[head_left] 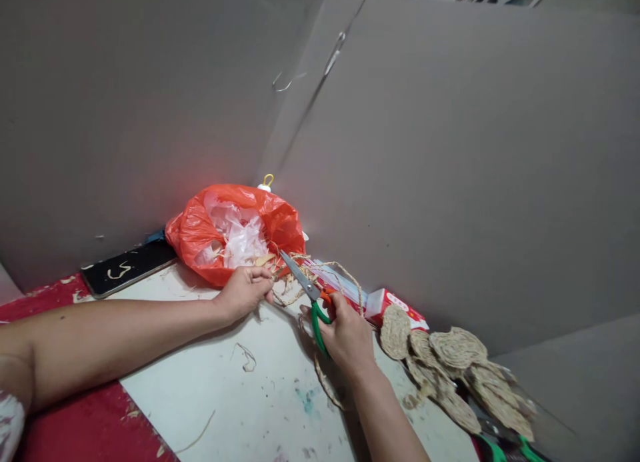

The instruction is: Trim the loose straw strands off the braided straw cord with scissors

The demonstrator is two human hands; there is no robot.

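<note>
My right hand (pixel 350 334) grips a pair of scissors (pixel 304 278) with one green and one orange handle loop. The blades point up and left towards the mouth of a red plastic bag (pixel 193 232). In a pinch, my left hand (pixel 249 290) holds a thin end of braided straw cord (pixel 323 378) just left of the blades. The cord loops behind the scissors, and a length of it hangs below my right hand. Crumpled white plastic (pixel 245 239) and loose straw bits lie in the bag's opening.
A dark phone (pixel 129 267) lies left of the bag, with a straw scrap on it. Along the right wall are a red-and-white box (pixel 395 306), several coiled straw pieces (pixel 457 347) and green-handled scissors (pixel 493 449). Grey panels (pixel 450 149) enclose the white board (pixel 250 409).
</note>
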